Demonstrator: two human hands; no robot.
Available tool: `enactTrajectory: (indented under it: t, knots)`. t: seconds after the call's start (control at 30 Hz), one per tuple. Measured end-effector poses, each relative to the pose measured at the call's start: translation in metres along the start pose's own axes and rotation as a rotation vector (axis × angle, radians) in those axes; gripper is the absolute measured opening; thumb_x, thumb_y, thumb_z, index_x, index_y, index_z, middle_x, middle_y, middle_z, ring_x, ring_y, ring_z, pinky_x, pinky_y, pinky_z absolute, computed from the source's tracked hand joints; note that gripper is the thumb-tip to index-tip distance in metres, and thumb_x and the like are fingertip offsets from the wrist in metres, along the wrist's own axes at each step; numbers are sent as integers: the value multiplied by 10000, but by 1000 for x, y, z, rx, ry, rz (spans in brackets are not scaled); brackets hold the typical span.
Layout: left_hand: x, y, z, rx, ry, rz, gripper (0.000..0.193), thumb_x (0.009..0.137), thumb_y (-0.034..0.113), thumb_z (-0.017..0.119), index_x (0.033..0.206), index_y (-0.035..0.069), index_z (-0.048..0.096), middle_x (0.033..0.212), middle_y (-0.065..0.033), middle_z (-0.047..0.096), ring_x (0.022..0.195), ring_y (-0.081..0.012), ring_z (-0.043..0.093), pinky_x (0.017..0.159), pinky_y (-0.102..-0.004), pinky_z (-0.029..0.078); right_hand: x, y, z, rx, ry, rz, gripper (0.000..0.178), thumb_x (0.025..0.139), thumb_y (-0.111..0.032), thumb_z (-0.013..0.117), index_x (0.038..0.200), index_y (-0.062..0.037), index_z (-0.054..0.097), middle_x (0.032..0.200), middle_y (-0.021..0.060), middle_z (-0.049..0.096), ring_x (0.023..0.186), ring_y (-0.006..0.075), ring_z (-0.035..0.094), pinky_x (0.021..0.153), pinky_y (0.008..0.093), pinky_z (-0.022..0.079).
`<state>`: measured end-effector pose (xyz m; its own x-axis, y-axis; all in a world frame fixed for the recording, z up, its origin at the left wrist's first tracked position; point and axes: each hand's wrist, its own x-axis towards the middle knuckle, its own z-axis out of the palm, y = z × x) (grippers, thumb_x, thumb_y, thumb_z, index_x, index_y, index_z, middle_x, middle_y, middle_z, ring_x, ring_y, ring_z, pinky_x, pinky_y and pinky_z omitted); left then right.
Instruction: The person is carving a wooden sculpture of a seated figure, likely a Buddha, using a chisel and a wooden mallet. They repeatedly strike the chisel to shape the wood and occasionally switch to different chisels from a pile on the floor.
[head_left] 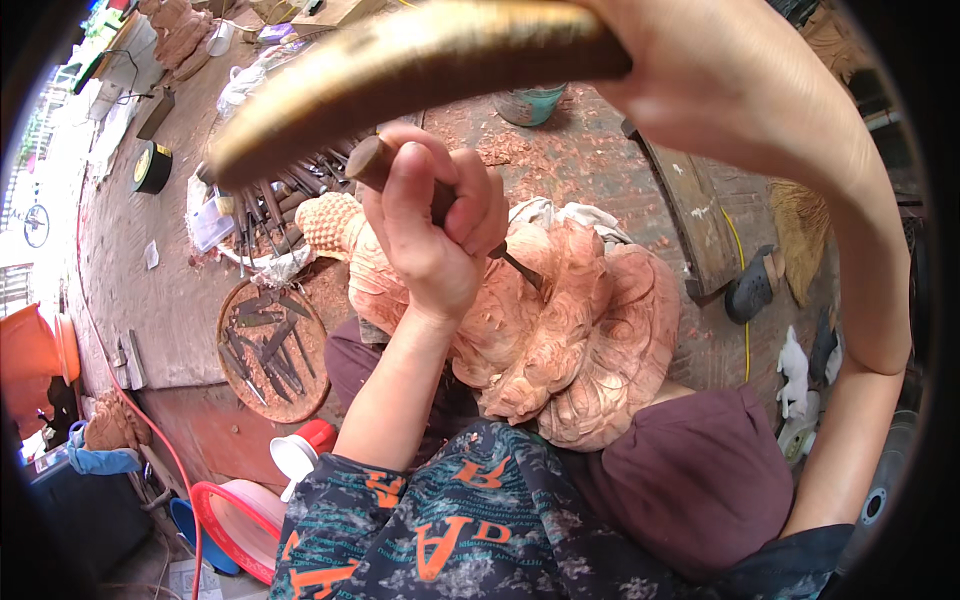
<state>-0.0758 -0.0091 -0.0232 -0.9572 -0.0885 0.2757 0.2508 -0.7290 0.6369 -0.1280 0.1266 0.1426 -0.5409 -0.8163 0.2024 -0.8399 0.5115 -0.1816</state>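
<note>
A pale reddish carved wooden figure (pixel 570 330) with curled, scalloped folds lies across my lap. My left hand (pixel 435 225) is closed around a chisel (pixel 375 160) with a brown wooden handle; its metal blade (pixel 522 270) touches the carving near its top. My right hand (pixel 720 70) is raised high, close to the camera, gripping a long curved wooden mallet (pixel 400 70) that stretches left across the top of the view, above the chisel handle.
A round tray (pixel 272 350) with several carving tools lies on the floor at left, and a bundle of chisels (pixel 280 200) sits behind it. Wood chips cover the ground. A tape roll (pixel 152 167), a pink basin (pixel 235 525), a white bottle (pixel 300 455) and sandals (pixel 752 285) lie around.
</note>
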Motion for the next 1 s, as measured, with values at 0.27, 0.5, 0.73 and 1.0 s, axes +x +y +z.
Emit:
enactTrajectory:
  t: [0.27, 0.5, 0.73, 1.0]
  knots:
    - [2, -2, 3, -5, -11, -30, 304, 962, 357, 334, 794, 115, 406, 466, 37, 277, 354, -61, 215, 320, -219, 162, -6, 17, 6, -98, -78, 10, 381, 725, 34, 522, 1097, -45, 492, 812, 165, 615, 792, 338, 621, 733, 378, 502]
    - [2, -4, 3, 18, -44, -11, 305, 965, 353, 336, 795, 111, 412, 471, 33, 281, 356, -59, 211, 315, -215, 172, -3, -6, -7, -101, -133, 178, 393, 715, 35, 514, 1096, -57, 488, 802, 161, 598, 753, 327, 614, 692, 391, 494]
    - [4, -2, 4, -35, -12, -30, 252, 951, 280, 387, 772, 103, 384, 463, 22, 284, 350, -54, 226, 311, -212, 169, -13, 23, 8, 290, -59, 57, 383, 743, 35, 499, 1119, -35, 477, 957, 168, 559, 825, 262, 614, 720, 363, 504]
    - [8, -11, -1, -87, -107, -72, 295, 974, 337, 323, 809, 107, 407, 478, 29, 284, 363, -56, 214, 327, -217, 169, -11, 7, -5, 392, 101, 297, 453, 706, 42, 537, 1149, -24, 467, 884, 135, 597, 805, 261, 614, 744, 375, 495]
